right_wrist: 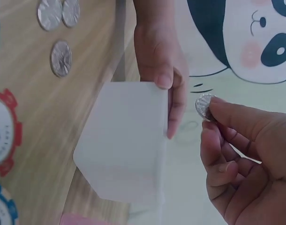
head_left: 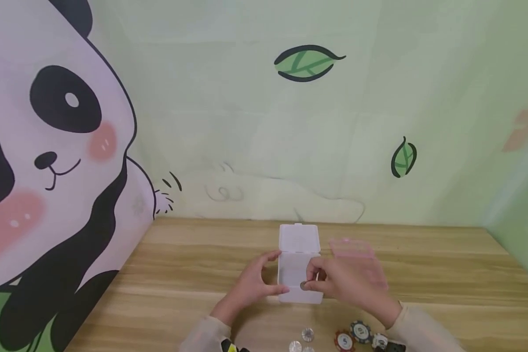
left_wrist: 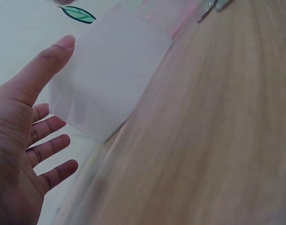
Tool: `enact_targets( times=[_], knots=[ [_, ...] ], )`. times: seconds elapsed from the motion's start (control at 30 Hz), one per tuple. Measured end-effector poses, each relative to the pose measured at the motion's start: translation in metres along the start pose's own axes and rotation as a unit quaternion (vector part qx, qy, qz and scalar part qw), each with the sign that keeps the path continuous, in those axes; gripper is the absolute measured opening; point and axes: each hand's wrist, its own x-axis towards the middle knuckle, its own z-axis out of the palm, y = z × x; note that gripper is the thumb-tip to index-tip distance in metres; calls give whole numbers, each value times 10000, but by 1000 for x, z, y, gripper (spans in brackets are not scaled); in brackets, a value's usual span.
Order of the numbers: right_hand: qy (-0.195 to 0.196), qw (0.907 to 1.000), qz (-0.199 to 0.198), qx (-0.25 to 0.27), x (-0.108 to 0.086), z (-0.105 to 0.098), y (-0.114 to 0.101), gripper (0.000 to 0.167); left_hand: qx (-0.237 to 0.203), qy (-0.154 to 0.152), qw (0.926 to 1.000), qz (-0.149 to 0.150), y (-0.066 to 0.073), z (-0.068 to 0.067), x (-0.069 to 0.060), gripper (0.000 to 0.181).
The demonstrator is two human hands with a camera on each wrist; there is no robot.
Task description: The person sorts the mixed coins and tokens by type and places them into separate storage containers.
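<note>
A white hinged box [head_left: 300, 295] stands on the wooden table with its lid [head_left: 298, 238] raised at the back. My left hand [head_left: 252, 278] is at the box's left side, fingers spread; its thumb [left_wrist: 56, 56] touches the rim near the front corner. Between thumb and forefinger, my right hand [head_left: 334, 281] pinches a silver coin [right_wrist: 205, 106] above the box. The same coin [head_left: 303, 285] looks dark in the head view. What lies inside the box is hidden. Nearer me lie silver coins [head_left: 307, 334], one of them cut by the frame edge.
Right of the box lies a pink translucent case [head_left: 378, 266], partly behind my right forearm. Near the front are a red poker chip [head_left: 344, 340], a dark blue chip [head_left: 361, 331] and a black chip [head_left: 380, 341]. A panda-print backdrop [head_left: 229, 122] rises behind the table [head_left: 193, 254].
</note>
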Motion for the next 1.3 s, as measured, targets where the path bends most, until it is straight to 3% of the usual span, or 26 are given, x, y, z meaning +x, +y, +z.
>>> enact_targets(
  times=[0.1,0.33,0.63,0.87,1.3],
  knots=[
    [49,9997,124,-196,10,1,3,15,17,39,10000,46,-1,0,0,85],
    [-54,9995,311,-26,32,10,11,17,85,53,9998,150,-3,0,1,84],
    [-191,9988,-11,-460,54,28,20,16,85,60,9997,205,-3,2,1,84],
    [-206,9971,-19,-726,62,35,20,16,12,107,9993,358,-2,0,1,80],
    [-699,9917,35,-1077,69,40,19,15,63,147,9990,425,-4,0,2,79]
  ],
)
